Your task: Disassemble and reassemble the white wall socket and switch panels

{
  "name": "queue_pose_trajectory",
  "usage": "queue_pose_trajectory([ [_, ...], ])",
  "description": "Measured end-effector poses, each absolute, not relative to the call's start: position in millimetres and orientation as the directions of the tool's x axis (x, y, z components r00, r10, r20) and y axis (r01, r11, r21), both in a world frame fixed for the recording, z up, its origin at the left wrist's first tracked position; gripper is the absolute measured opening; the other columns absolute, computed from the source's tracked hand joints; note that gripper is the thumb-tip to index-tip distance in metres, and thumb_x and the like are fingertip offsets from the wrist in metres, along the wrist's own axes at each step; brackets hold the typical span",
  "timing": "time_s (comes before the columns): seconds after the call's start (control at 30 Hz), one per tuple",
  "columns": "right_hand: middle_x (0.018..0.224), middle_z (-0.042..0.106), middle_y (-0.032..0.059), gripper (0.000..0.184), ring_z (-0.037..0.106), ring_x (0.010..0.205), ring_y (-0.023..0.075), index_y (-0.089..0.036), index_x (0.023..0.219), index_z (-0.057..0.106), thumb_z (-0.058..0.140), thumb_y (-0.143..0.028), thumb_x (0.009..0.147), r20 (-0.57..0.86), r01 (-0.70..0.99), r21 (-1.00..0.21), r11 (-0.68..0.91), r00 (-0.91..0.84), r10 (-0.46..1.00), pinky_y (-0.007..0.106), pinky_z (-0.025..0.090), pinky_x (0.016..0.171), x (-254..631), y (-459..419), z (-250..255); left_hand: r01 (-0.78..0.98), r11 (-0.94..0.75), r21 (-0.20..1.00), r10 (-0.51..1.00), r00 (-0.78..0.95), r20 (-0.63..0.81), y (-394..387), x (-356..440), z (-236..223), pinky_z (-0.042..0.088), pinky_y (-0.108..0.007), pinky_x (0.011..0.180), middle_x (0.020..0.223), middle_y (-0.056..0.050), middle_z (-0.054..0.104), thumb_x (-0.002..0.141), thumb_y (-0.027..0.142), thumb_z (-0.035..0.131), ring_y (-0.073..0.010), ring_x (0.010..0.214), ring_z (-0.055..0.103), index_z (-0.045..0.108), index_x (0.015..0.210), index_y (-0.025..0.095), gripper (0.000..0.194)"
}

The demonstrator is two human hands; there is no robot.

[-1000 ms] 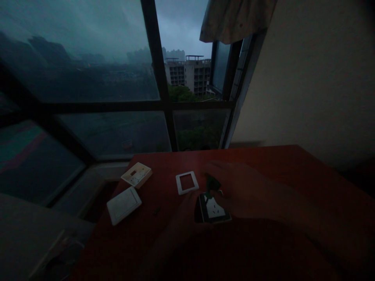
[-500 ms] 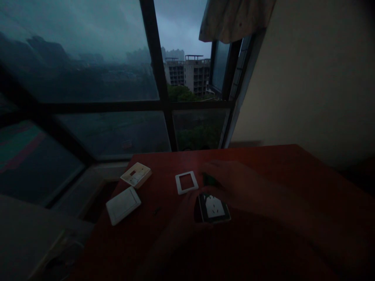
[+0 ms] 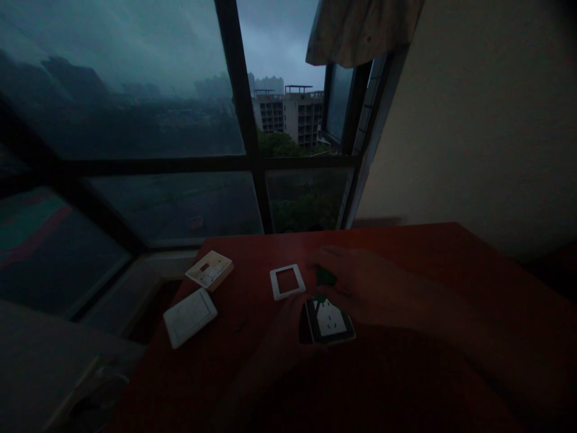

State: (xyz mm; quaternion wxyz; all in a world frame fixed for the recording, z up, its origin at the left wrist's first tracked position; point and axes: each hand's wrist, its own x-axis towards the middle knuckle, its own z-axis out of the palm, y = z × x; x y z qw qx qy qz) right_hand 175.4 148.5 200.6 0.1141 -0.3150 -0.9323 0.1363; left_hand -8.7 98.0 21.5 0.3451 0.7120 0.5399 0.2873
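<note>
A wall socket (image 3: 331, 320) with a white face and dark surround lies on the red-brown table (image 3: 406, 240). My left hand (image 3: 288, 328) is closed around its left side, thumb near the front edge. Over its far edge is my right hand (image 3: 349, 273), fingers curled round a green-handled tool (image 3: 325, 277), which looks like a screwdriver. The tool's lower end meets the socket's far left corner; its tip is too dark to make out. A white square frame (image 3: 273, 284) lies flat just beyond my left hand.
On the left of the table are an open white box (image 3: 220, 276) and a white switch plate (image 3: 189, 317). A small dark piece, perhaps a screw (image 3: 240, 325), lies between them and my left hand. Windows (image 3: 171, 204) stand behind the table, a wall (image 3: 473, 132) at right.
My right hand has shifted and turned slightly, so more of the green handle shows. The socket and my left hand stay in place.
</note>
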Motion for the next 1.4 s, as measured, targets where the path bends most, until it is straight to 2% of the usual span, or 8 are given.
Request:
queue_pose_trajectory([
  [0.27, 0.093, 0.068, 0.0087, 0.027, 0.066, 0.077, 0.0258, -0.016, 0.105, 0.056, 0.049, -0.039, 0.092, 0.144, 0.728, -0.107, 0.677, -0.662, 0.735, 0.032, 0.04, 0.057, 168, 152, 190, 0.555, -0.178, 0.813, 0.966, 0.255, 0.038, 98, -9, 20, 0.038, -0.046, 0.102, 0.137, -0.01, 0.047, 0.054, 0.029, 0.088, -0.0322, 0.125, 0.045, 0.04, 0.133, 0.025, 0.093],
  [0.43, 0.099, 0.066, 0.0071, 0.019, 0.064, 0.083, 0.0211, -0.017, 0.104, 0.055, 0.054, -0.027, 0.088, 0.131, 0.641, -0.239, 0.73, -0.723, 0.678, 0.031, 0.043, 0.064, 174, 148, 196, 0.566, -0.196, 0.8, 0.965, 0.256, 0.055, 98, -8, 20, 0.035, -0.048, 0.106, 0.14, -0.011, 0.044, 0.055, 0.028, 0.088, -0.0329, 0.128, 0.042, 0.038, 0.135, 0.025, 0.095],
  [0.57, 0.106, 0.066, 0.0077, 0.026, 0.062, 0.089, 0.0199, -0.018, 0.11, 0.056, 0.054, -0.018, 0.085, 0.127, 0.565, -0.332, 0.755, -0.767, 0.629, 0.03, 0.044, 0.069, 177, 144, 201, 0.566, -0.182, 0.804, 0.969, 0.242, 0.05, 98, -8, 20, 0.035, -0.048, 0.106, 0.139, -0.011, 0.045, 0.054, 0.029, 0.088, -0.0331, 0.128, 0.043, 0.039, 0.133, 0.024, 0.093],
  [0.8, 0.101, 0.066, 0.0069, 0.02, 0.062, 0.085, 0.019, -0.019, 0.107, 0.058, 0.055, -0.019, 0.087, 0.113, 0.584, -0.341, 0.737, -0.753, 0.648, 0.029, 0.043, 0.068, 173, 142, 203, 0.591, -0.162, 0.79, 0.971, 0.238, 0.021, 99, -8, 21, 0.034, -0.049, 0.107, 0.14, -0.012, 0.044, 0.054, 0.029, 0.088, -0.0339, 0.129, 0.041, 0.039, 0.134, 0.024, 0.094],
  [1.0, 0.096, 0.066, 0.0063, 0.02, 0.063, 0.083, 0.0198, -0.019, 0.105, 0.058, 0.058, -0.031, 0.089, 0.133, 0.619, -0.303, 0.724, -0.725, 0.676, 0.029, 0.042, 0.066, 172, 143, 194, 0.608, -0.154, 0.779, 0.977, 0.213, 0.026, 98, -7, 18, 0.034, -0.051, 0.107, 0.143, -0.012, 0.041, 0.054, 0.028, 0.088, -0.0355, 0.131, 0.039, 0.037, 0.136, 0.026, 0.096],
  [1.23, 0.095, 0.067, 0.0057, 0.016, 0.063, 0.082, 0.0187, -0.02, 0.1, 0.06, 0.06, -0.027, 0.086, 0.159, 0.595, -0.366, 0.716, -0.718, 0.678, 0.028, 0.042, 0.067, 174, 145, 197, 0.589, -0.176, 0.789, 0.968, 0.249, 0.03, 99, -9, 21, 0.035, -0.049, 0.107, 0.142, -0.011, 0.043, 0.057, 0.031, 0.087, -0.0331, 0.13, 0.041, 0.037, 0.137, 0.024, 0.095],
  [1.33, 0.087, 0.068, 0.0025, 0.011, 0.062, 0.077, 0.0171, -0.021, 0.091, 0.062, 0.063, -0.025, 0.081, 0.253, 0.605, -0.442, 0.662, -0.624, 0.74, 0.027, 0.042, 0.067, 187, 155, 197, 0.579, -0.153, 0.801, 0.968, 0.253, 0.002, 98, -10, 21, 0.038, -0.047, 0.105, 0.141, -0.011, 0.043, 0.057, 0.03, 0.087, -0.0319, 0.128, 0.043, 0.038, 0.137, 0.025, 0.094],
  [1.4, 0.086, 0.068, 0.0011, 0.013, 0.062, 0.076, 0.0166, -0.023, 0.092, 0.061, 0.064, -0.029, 0.08, 0.297, 0.586, -0.583, 0.562, -0.491, 0.819, 0.027, 0.044, 0.066, 202, 164, 186, 0.584, -0.142, 0.799, 0.967, 0.255, -0.014, 98, -11, 20, 0.037, -0.047, 0.106, 0.143, -0.011, 0.042, 0.057, 0.029, 0.086, -0.0321, 0.13, 0.041, 0.037, 0.138, 0.025, 0.095],
])
